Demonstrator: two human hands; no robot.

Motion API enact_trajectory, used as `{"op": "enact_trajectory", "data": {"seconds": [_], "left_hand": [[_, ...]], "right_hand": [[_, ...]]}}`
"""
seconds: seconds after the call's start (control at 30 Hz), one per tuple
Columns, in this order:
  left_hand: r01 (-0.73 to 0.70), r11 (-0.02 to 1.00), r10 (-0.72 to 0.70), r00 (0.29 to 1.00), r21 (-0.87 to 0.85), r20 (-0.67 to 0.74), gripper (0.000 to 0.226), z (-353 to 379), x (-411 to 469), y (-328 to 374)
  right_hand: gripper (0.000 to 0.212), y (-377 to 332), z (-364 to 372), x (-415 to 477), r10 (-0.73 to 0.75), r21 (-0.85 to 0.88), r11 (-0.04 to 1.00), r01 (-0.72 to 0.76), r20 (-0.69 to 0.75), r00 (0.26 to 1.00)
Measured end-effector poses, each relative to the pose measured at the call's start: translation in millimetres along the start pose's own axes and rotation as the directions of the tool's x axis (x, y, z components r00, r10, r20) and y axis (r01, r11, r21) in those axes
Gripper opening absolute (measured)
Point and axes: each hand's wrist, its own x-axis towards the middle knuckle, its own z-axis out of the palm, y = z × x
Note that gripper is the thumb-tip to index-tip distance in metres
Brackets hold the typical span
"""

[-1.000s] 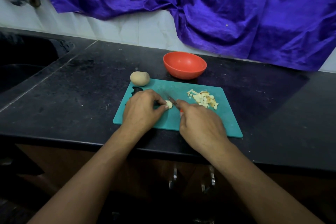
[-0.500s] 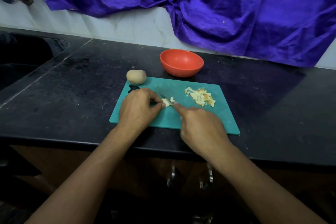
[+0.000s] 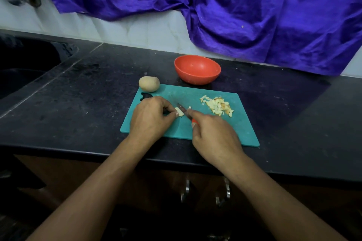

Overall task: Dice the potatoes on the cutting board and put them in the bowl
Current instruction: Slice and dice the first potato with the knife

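Left hand point(image 3: 150, 117): your fingertips pinch a pale potato piece point(image 3: 179, 112), frame centre, on the teal plastic cutting board point(image 3: 241, 129).
Right hand point(image 3: 213, 133): clamped round a red-handled knife point(image 3: 185, 113) touching that piece.
Round red bowl point(image 3: 195, 79): above the board.

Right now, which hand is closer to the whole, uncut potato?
The left. The left hand rests on the cutting board just in front of the whole potato, pinching a small potato piece; the right hand is farther right, holding the knife.

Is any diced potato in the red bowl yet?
No: the red bowl shows only its bare inside, while the diced pieces lie piled on the cutting board.
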Motion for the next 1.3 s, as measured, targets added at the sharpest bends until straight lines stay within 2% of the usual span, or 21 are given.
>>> {"op": "enact_trajectory", "data": {"seconds": [0.2,0.43,0.5,0.63,0.7,1.03,1.3], "left_hand": [[-0.016,1.000,0.016,1.000,-0.012,-0.002,0.008,2.1,-0.1,-0.7],[-0.020,1.000,0.020,1.000,-0.005,0.004,0.008,-0.3,-0.4,0.7],[-0.017,1.000,0.017,1.000,0.004,-0.001,0.008,-0.4,-0.7,0.6],[0.009,1.000,-0.009,1.000,0.000,-0.001,0.009,0.1,-1.0,-0.6],[0.016,1.000,-0.016,1.000,0.008,-0.001,0.008,0.1,-0.8,0.1],[-0.023,1.000,0.023,1.000,-0.021,-0.011,0.005,-4.8,-5.3,3.8],[-0.018,1.000,0.018,1.000,0.005,0.009,0.005,-7.7,-6.2,4.5]], "right_hand": [[0.050,-4.3,1.3,3.6,-0.001,-0.051,0.999,0.002,0.023,1.000],[0.058,-0.7,2.3,-0.1,-0.065,-0.204,0.976,0.074,0.049,0.997],[0.054,4.0,-0.4,-2.0,-0.057,-0.148,0.987,0.064,0.051,0.997],[0.043,16.6,-5.5,0.3,0.056,0.127,0.990,-0.060,0.035,0.998],[0.043,16.5,-4.8,0.2,0.055,0.159,0.986,-0.057,0.018,0.998],[0.046,-2.0,0.0,-2.1,-0.027,-0.009,1.000,0.027,0.020,0.999],[0.057,-2.4,3.6,-0.5,-0.065,-0.145,0.987,0.071,0.046,0.997]]}}
